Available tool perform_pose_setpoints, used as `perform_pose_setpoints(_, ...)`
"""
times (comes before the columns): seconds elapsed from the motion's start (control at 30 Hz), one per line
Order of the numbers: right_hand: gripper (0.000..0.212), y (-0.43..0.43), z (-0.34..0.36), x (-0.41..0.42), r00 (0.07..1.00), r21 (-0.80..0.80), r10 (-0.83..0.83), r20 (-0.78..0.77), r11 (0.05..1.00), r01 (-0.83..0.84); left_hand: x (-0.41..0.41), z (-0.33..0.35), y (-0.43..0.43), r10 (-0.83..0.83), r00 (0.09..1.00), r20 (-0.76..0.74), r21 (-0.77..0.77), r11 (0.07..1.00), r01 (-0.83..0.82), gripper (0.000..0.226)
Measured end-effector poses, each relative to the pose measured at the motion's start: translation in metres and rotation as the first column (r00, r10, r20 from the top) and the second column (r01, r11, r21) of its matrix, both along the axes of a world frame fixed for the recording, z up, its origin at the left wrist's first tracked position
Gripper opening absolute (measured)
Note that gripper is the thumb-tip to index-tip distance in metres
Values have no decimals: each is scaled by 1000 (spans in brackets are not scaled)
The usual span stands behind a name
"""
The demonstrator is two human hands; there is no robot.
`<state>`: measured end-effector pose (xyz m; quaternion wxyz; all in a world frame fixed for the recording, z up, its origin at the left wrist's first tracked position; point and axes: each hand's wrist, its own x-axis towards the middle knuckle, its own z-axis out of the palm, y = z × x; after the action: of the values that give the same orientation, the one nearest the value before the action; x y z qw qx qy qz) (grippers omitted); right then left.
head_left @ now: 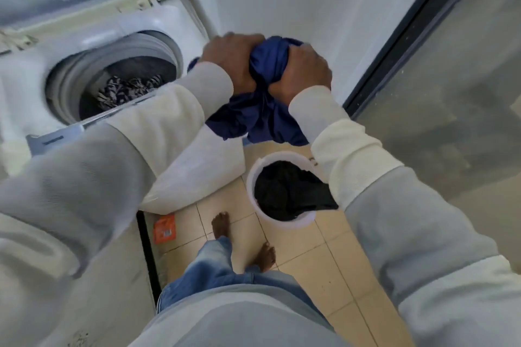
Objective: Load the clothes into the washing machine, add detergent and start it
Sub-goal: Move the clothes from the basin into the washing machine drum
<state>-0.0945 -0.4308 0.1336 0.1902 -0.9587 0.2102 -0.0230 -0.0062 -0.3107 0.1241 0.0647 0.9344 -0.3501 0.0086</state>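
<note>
A bunched dark blue garment [260, 118] hangs in the air between my hands, to the right of the washing machine. My left hand [229, 60] grips its top from the left and my right hand [300, 72] grips it from the right, fists side by side. The white top-loading washing machine [28, 87] stands at the left with its lid raised. Its drum [127, 84] holds a black-and-white patterned cloth. Below my hands a white bucket [252, 175] on the floor holds dark clothes [287, 191].
An orange packet [164, 228] lies on the beige tiled floor by the machine's base. A white wall rises behind my hands, and a dark-framed glass door [423, 36] runs along the right. My bare feet [221, 224] stand near the bucket.
</note>
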Motion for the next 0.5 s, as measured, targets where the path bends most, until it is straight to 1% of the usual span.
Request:
perform_pose_setpoints(0.1, 49, 26, 47, 29, 987, -53, 102, 123, 994, -96, 22, 54, 37, 49, 990, 130, -42, 998, -44, 29)
perform_pose_setpoints(0.2, 45, 58, 86, 63, 955, -126, 207, 214, 975, -183, 41, 98, 79, 147, 964, 222, -91, 987, -129, 26)
perform_pose_setpoints(0.3, 46, 97, 110, 98, 915, -175, 285, 286, 954, -243, 62, 126, 126, 225, 946, 233, -103, 973, -206, 21)
perform_pose_setpoints(0.37, 48, 125, 119, 121, 890, -189, 335, 308, 939, -288, 79, 134, 156, 267, 937, 224, -85, 963, -254, 25)
perform_pose_setpoints(0.43, 50, 153, 123, 146, 873, -196, 384, 299, 921, -338, 97, 136, 184, 320, 911, 261, -82, 948, -309, 22)
perform_pose_setpoints(0.5, 51, 178, 119, 169, 867, -190, 421, 266, 905, -381, 112, 130, 208, 353, 903, 243, -75, 935, -346, 18)
